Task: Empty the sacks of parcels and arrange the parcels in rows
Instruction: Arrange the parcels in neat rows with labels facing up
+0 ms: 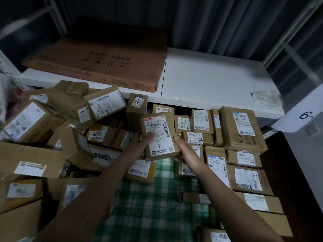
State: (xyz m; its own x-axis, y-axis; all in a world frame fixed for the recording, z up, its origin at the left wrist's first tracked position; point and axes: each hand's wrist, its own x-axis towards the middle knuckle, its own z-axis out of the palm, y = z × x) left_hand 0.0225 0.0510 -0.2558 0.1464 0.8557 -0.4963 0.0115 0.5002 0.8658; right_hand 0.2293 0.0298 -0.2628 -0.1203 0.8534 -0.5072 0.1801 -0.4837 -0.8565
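I hold a small brown parcel (160,135) with a white label marked "1" upright between both hands, above a green checked cloth (148,206). My left hand (139,142) grips its left edge, thumb across the label. My right hand (182,147) grips its right edge and underside. To the right, parcels lie flat in rows (241,154), labels up. To the left, a loose heap of parcels (61,137) lies at all angles, one marked 6008 (97,135), another 3006 (137,105).
A white shelf (209,81) runs across above the parcels, carrying a large flat brown carton (104,63). A white label reading "6-" (304,112) hangs at the right. Metal shelf uprights stand at both sides. A grey curtain hangs behind.
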